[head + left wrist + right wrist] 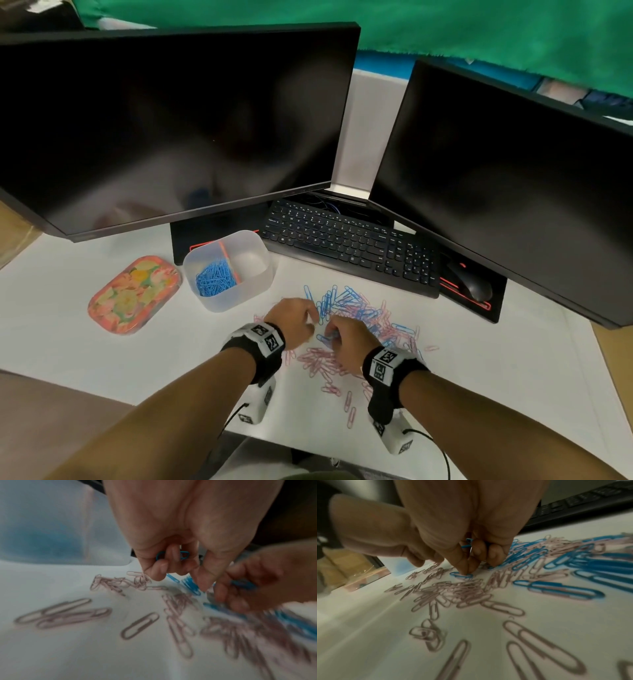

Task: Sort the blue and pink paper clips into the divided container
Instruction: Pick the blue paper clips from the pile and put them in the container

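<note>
A mixed pile of blue paper clips (337,301) and pink paper clips (320,363) lies on the white desk. The translucent divided container (253,291) stands behind and left of it, with blue clips (214,277) in its left compartment; the right one looks empty. My left hand (294,320) hovers at the pile's left edge, its curled fingers (160,568) holding blue clips (184,556). My right hand (342,342) is right beside it; blue clips (468,542) sit in its curled fingers while thumb and forefinger (462,566) pinch down on a blue clip (460,575) on the desk.
A flowered orange tin lid (133,296) lies left of the container. A black keyboard (349,243) and mouse (471,282) sit behind the pile under two dark monitors (178,126). Loose pink clips (349,407) trail toward the desk's front edge.
</note>
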Demonstrator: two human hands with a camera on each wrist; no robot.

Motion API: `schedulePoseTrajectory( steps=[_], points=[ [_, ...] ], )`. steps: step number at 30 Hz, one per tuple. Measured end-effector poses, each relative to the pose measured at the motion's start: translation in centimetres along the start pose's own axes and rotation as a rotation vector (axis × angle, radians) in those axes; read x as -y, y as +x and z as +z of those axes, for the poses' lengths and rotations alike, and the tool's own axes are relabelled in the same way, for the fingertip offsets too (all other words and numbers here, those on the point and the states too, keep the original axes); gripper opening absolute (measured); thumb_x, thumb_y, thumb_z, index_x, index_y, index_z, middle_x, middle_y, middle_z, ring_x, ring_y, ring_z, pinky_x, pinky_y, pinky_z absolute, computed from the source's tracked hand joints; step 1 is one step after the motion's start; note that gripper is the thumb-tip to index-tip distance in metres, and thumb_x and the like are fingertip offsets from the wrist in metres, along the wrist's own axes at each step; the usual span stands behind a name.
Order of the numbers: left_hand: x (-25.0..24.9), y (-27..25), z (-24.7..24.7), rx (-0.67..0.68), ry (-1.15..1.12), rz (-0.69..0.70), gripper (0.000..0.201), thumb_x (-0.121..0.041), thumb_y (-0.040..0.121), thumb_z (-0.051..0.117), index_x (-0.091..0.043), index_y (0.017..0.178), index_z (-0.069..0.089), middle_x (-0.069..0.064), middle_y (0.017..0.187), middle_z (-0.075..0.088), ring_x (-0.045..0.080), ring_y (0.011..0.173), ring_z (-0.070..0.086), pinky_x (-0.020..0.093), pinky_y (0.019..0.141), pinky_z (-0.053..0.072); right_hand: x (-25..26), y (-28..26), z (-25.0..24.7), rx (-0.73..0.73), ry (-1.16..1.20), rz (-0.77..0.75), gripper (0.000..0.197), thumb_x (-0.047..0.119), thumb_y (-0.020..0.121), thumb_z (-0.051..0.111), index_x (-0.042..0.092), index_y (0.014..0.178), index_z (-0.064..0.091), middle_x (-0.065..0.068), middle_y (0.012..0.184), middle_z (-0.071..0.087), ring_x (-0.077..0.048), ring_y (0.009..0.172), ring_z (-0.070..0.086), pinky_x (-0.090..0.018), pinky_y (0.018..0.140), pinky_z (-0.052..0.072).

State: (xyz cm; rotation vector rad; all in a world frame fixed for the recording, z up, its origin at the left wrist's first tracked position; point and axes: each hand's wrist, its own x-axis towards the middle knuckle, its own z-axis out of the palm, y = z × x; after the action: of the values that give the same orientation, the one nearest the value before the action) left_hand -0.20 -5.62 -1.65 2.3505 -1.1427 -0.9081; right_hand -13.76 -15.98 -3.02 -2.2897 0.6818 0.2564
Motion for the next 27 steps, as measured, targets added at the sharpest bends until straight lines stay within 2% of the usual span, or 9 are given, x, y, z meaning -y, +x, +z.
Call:
schedulePoseTrajectory(
  steps=[3, 5, 7, 12, 15, 19, 22, 24, 27],
  points=[
    [0.0, -0.2, 1.3, 0.094, 0.21, 0.098, 0.025, -0.02, 0.085, 0.057, -0.026, 0.109, 0.064, -0.001, 0.102, 0.06, 0.02, 0.096, 0.06, 0.028, 0.082, 0.048, -0.5, -0.1, -0.2, -0.054, 0.13, 0.047, 0.016, 0.007, 0.089, 0.052, 0.013, 0.1, 0.06, -0.003, 0.092, 0.064, -0.017, 0.081, 0.06, -0.024, 0.07, 0.049],
    [-0.2, -0.2, 1.6, 0.108, 0.264, 0.134, 0.025, -0.024, 0.088, 0.056, -0.026, 0.112, 0.062, 0.0, 0.106, 0.057, 0.022, 0.097, 0.06, 0.032, 0.084, 0.049, -0.7, -0.1, -0.6, -0.068, 0.184, 0.084, 0.013, 0.018, 0.093, 0.051, 0.015, 0.104, 0.058, 0.008, 0.077, 0.055, -0.008, 0.067, 0.052, -0.017, 0.058, 0.039],
    [-0.5, -0.1, 1.8, 0.119, 0.304, 0.176, 0.024, -0.026, 0.089, 0.055, -0.026, 0.112, 0.061, 0.001, 0.109, 0.055, 0.025, 0.097, 0.061, 0.035, 0.085, 0.051, -1.1, 0.2, -0.9, -0.081, 0.256, 0.127, 0.014, 0.025, 0.096, 0.048, 0.017, 0.102, 0.058, 0.014, 0.074, 0.051, -0.005, 0.067, 0.05, -0.018, 0.059, 0.036],
    [-0.7, 0.1, 1.9, 0.128, 0.346, 0.207, 0.015, -0.019, 0.091, 0.049, -0.015, 0.1, 0.061, 0.006, 0.107, 0.051, 0.032, 0.09, 0.062, 0.039, 0.078, 0.052, -1.4, 1.0, -1.6, -0.059, 0.732, 0.367, 0.015, 0.014, 0.094, 0.043, 0.013, 0.082, 0.052, -0.003, 0.06, 0.045, -0.014, 0.049, 0.04, -0.021, 0.044, 0.03],
    [-0.4, 0.1, 1.8, 0.113, 0.294, 0.205, 0.008, -0.016, 0.088, 0.049, -0.014, 0.09, 0.057, 0.007, 0.102, 0.052, 0.031, 0.087, 0.061, 0.039, 0.076, 0.052, -1.0, 1.2, -2.5, -0.049, 1.093, 0.553, 0.019, 0.013, 0.09, 0.044, 0.011, 0.072, 0.05, -0.005, 0.054, 0.042, -0.017, 0.043, 0.034, -0.019, 0.044, 0.022],
    [0.2, -0.2, 1.4, 0.011, 0.058, 0.147, 0.011, -0.008, 0.083, 0.052, -0.014, 0.078, 0.058, 0.004, 0.091, 0.066, 0.022, 0.083, 0.061, 0.03, 0.073, 0.052, -0.6, 1.6, -3.0, 0.002, 1.25, 0.604, 0.033, 0.025, 0.093, 0.049, 0.014, 0.063, 0.045, -0.005, 0.055, 0.042, -0.017, 0.044, 0.035, -0.02, 0.043, 0.022],
    [0.4, -0.2, 0.5, -0.063, -0.205, 0.041, 0.022, -0.006, 0.087, 0.051, -0.02, 0.098, 0.064, -0.001, 0.086, 0.066, 0.012, 0.07, 0.06, 0.018, 0.063, 0.048, -0.3, 2.0, -3.1, -0.016, 1.181, 0.579, 0.03, 0.024, 0.095, 0.051, 0.012, 0.068, 0.048, -0.005, 0.056, 0.044, -0.017, 0.043, 0.036, -0.02, 0.042, 0.023],
    [0.5, 0.4, 0.0, -0.042, -0.41, -0.086, 0.031, -0.005, 0.09, 0.046, -0.023, 0.109, 0.063, 0.002, 0.083, 0.061, 0.009, 0.055, 0.049, 0.014, 0.049, 0.038, -0.1, 2.4, -3.1, -0.03, 1.116, 0.564, 0.026, 0.018, 0.094, 0.049, 0.011, 0.07, 0.05, -0.005, 0.056, 0.044, -0.017, 0.044, 0.035, -0.02, 0.044, 0.023],
    [0.1, 1.3, -0.9, -0.011, -0.91, -0.281, 0.035, 0.004, 0.085, 0.034, -0.007, 0.089, 0.066, 0.007, 0.07, 0.04, 0.013, 0.045, 0.027, 0.019, 0.044, 0.022, 0.3, 3.2, -3.4, -0.061, 1.033, 0.55, 0.021, 0.01, 0.091, 0.046, 0.009, 0.071, 0.052, -0.006, 0.057, 0.043, -0.018, 0.045, 0.034, -0.023, 0.045, 0.021]
  ],
)
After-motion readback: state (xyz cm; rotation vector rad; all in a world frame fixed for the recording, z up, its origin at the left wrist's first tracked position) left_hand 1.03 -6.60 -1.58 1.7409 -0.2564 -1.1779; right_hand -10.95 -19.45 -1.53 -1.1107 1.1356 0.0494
